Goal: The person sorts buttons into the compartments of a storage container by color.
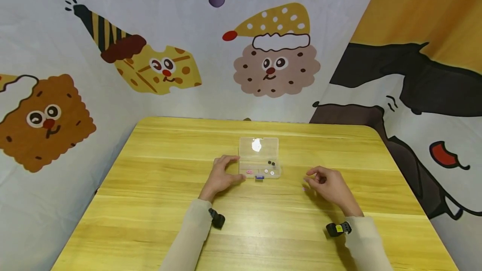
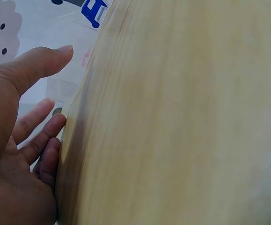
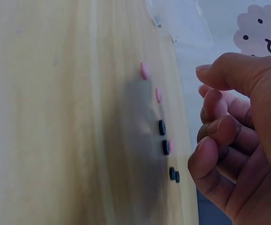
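Note:
A clear plastic box (image 1: pixel 241 170) stands on the table with its lid (image 1: pixel 260 149) raised and a blue latch (image 1: pixel 259 177) at the front. Small button-like discs lie in it: pink (image 1: pixel 249 172), white (image 1: pixel 272 172) and black (image 1: pixel 269 162). My left hand (image 1: pixel 221 175) holds the box's left end, thumb at the front corner and a finger at the back. To the right of the box, my right hand (image 1: pixel 329 185) hovers above the table, fingers loosely curled, holding nothing visible. Below it lie pink discs (image 3: pixel 144 71) and black discs (image 3: pixel 162 127), mostly hidden by the hand in the head view.
The wooden table (image 1: pixel 158 221) extends around the box, its far edge against a cartoon-printed cloth (image 1: pixel 180 20). Each wrist wears a small black camera, the left one (image 1: pixel 217 219) and the right one (image 1: pixel 335 230).

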`<move>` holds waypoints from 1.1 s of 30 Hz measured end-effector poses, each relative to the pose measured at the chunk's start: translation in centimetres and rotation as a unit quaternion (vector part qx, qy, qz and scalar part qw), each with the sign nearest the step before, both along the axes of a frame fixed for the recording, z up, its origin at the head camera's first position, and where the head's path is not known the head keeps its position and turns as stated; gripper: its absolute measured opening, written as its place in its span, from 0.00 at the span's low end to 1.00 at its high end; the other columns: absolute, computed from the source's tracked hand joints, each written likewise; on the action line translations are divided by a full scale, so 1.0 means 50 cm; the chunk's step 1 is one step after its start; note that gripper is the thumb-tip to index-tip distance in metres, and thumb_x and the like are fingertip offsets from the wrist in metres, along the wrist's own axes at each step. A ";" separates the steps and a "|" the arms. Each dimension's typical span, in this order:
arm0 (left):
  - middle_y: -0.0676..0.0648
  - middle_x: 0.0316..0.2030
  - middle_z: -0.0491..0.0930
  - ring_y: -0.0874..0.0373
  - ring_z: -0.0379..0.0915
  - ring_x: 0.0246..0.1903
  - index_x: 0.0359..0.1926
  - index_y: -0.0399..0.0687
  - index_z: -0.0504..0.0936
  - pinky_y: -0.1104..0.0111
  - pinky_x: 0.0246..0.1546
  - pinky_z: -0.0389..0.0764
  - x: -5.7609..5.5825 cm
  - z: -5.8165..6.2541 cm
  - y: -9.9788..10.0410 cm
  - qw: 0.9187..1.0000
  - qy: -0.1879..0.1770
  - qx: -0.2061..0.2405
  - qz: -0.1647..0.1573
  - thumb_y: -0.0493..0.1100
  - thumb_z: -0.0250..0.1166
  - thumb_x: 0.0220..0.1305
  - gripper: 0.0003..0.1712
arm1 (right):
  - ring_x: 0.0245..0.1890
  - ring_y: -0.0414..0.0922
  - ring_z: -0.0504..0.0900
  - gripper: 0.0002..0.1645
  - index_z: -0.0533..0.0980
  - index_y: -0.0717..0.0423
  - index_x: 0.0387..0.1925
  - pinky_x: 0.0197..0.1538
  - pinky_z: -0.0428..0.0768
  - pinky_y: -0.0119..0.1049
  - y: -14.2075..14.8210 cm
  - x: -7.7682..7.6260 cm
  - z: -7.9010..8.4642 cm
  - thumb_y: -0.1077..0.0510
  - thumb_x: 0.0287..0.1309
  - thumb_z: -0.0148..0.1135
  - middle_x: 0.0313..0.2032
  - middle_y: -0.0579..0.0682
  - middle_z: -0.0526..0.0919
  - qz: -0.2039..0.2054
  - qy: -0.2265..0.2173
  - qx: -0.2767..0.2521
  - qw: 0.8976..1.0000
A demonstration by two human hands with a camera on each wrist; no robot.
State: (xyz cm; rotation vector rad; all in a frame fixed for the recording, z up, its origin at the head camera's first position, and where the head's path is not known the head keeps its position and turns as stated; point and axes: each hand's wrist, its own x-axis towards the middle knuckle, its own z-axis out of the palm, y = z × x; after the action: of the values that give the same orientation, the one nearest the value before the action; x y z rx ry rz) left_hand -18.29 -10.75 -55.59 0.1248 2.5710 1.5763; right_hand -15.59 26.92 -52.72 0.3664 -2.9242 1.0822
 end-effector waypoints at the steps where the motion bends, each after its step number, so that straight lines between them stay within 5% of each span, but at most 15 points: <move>1: 0.51 0.63 0.77 0.50 0.61 0.66 0.65 0.53 0.78 0.49 0.72 0.65 0.000 -0.001 0.000 1.000 0.000 -0.001 0.000 0.47 0.82 0.51 0.40 | 0.20 0.36 0.72 0.09 0.83 0.53 0.42 0.23 0.71 0.30 0.002 0.003 0.000 0.53 0.64 0.71 0.25 0.44 0.78 -0.001 -0.001 0.001 1.000; 18: 0.51 0.63 0.76 0.49 0.61 0.66 0.65 0.54 0.79 0.48 0.72 0.65 -0.001 0.000 0.001 1.000 0.001 -0.004 -0.002 0.48 0.82 0.50 0.39 | 0.22 0.34 0.71 0.06 0.82 0.52 0.41 0.27 0.73 0.29 0.017 0.036 -0.016 0.57 0.64 0.70 0.24 0.42 0.76 0.037 -0.064 0.019 0.997; 33: 0.50 0.64 0.76 0.49 0.60 0.67 0.65 0.55 0.79 0.47 0.72 0.64 0.000 0.000 0.001 1.000 0.000 -0.004 -0.002 0.49 0.82 0.51 0.39 | 0.21 0.34 0.71 0.04 0.83 0.50 0.38 0.28 0.71 0.29 -0.003 0.027 -0.020 0.55 0.64 0.70 0.23 0.39 0.77 0.039 -0.055 0.059 0.996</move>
State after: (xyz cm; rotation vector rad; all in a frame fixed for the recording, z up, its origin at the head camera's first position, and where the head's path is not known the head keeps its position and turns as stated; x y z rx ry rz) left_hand -18.30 -10.71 -55.57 0.1297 2.5744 1.5655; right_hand -14.25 26.76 -53.74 0.4401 -3.1062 0.9691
